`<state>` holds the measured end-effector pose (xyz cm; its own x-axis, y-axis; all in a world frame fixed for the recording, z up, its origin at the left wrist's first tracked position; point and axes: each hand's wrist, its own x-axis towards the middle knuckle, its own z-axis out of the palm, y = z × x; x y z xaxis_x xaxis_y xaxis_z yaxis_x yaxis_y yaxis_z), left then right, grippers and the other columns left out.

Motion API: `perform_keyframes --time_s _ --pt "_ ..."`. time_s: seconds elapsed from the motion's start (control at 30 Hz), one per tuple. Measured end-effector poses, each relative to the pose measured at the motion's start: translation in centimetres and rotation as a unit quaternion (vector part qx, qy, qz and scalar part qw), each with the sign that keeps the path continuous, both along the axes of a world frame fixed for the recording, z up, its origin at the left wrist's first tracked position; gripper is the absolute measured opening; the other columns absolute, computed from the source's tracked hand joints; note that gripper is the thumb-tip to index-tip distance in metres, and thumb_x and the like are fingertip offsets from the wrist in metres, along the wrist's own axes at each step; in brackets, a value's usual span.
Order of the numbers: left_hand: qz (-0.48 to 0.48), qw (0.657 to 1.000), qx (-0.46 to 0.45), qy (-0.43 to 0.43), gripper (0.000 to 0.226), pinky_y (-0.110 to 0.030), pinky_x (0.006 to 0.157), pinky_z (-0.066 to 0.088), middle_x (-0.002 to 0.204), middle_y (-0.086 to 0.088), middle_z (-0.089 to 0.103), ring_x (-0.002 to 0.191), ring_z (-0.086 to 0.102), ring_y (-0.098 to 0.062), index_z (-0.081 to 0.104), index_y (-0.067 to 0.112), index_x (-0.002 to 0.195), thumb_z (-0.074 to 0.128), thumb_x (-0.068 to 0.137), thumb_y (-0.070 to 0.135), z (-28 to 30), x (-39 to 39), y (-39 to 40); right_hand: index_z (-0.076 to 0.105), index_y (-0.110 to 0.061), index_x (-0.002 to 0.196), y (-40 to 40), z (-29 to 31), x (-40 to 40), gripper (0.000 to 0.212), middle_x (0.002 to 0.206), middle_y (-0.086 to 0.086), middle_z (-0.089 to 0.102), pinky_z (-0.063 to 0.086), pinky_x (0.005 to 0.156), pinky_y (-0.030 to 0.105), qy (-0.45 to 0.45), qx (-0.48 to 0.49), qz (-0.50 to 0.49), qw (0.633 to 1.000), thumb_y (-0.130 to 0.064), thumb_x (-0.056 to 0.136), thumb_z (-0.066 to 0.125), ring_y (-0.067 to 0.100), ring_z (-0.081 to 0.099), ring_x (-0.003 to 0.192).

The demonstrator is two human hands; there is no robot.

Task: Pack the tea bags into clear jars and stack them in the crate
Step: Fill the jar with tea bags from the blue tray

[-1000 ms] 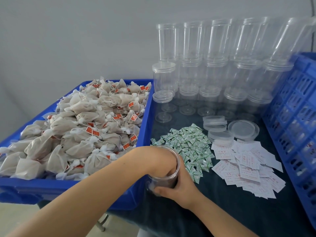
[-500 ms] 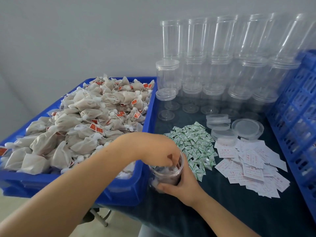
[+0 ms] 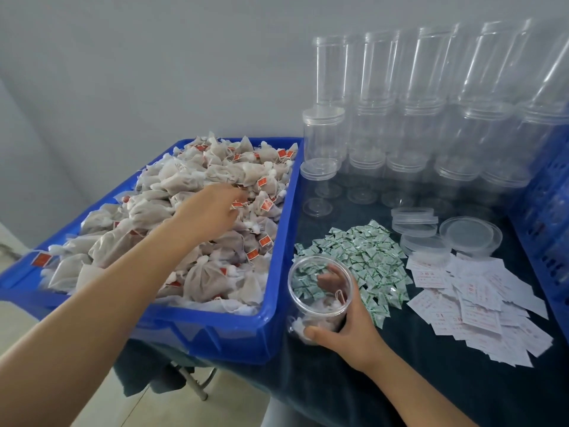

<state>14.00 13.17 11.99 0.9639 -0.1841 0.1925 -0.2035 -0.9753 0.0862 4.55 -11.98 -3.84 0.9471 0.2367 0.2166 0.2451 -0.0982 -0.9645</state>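
Clear plastic, the open jar (image 3: 318,298) stood on the table (image 3: 431,380) beside the blue bin (image 3: 271,328), with only a few tea bags (image 3: 215,211) inside. Your right hand (image 3: 345,331) wrapped its fingers around the jar, probably to keep it from tipping. Your left hand (image 3: 209,208) reached over the heap, fingers loosely bent above a bag, not yet clamped. Empty jars (image 3: 400,134) waited behind.

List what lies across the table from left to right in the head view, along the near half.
Blue bin of tea bags → open jar held by the right hand → green sachets → paper slips → blue crate.
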Motion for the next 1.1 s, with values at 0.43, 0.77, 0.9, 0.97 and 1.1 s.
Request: perform_keyframes --time_s 0.43,0.77,0.9,0.97,1.1 --pt "0.105 0.977 0.184 0.036 0.067 -0.045 0.114 0.020 0.145 -0.006 0.042 0.137 0.034 -0.026 0.045 0.016 0.137 0.059 0.085 0.055 -4.8 4.7 0.2 0.034 -0.068 0.128 -0.1 0.4 -0.2 0.092 0.126 -0.030 0.051 0.042 0.097 0.012 0.002 0.005 0.004 1.000 -0.055 0.055 0.089 0.000 0.049 0.127" --pt "0.145 0.972 0.182 -0.031 0.024 -0.036 0.092 0.041 0.118 -0.008 0.061 0.114 0.053 -0.027 0.062 0.013 0.113 0.055 0.092 0.023 -4.7 3.8 -0.4 0.034 -0.068 0.128 -0.1 0.4 -0.2 0.092 0.126 -0.029 0.051 0.042 0.097 0.012 0.001 0.012 0.004 1.000 -0.065 0.053 0.086 0.001 0.049 0.127" --pt "0.147 0.965 0.214 -0.029 0.022 -0.033 0.079 0.043 0.107 -0.010 0.063 0.102 0.059 -0.029 0.065 0.006 0.105 0.050 0.089 0.003 -4.4 3.5 -0.8 0.034 -0.067 0.129 -0.2 0.4 -0.1 0.092 0.126 -0.030 0.051 0.042 0.097 0.013 -0.001 0.006 0.001 1.000 -0.063 0.054 0.087 0.002 0.050 0.127" --pt "0.142 0.966 0.214 -0.037 0.022 -0.033 0.074 0.041 0.104 -0.010 0.064 0.098 0.061 -0.029 0.065 0.006 0.102 0.049 0.088 0.000 -4.4 3.4 -0.7 0.034 -0.066 0.130 -0.2 0.3 0.0 0.092 0.126 -0.029 0.051 0.042 0.097 0.013 -0.001 0.005 0.000 1.000 -0.064 0.054 0.087 0.002 0.049 0.127" --pt "0.130 0.975 0.172 -0.046 0.017 -0.032 0.068 0.038 0.099 -0.009 0.063 0.092 0.062 -0.029 0.062 0.007 0.095 0.049 0.089 0.000 -4.3 3.2 -0.4 0.034 -0.066 0.130 -0.2 0.2 0.0 0.093 0.127 -0.029 0.051 0.042 0.098 0.012 0.000 0.004 0.000 1.000 -0.066 0.054 0.086 0.001 0.048 0.128"
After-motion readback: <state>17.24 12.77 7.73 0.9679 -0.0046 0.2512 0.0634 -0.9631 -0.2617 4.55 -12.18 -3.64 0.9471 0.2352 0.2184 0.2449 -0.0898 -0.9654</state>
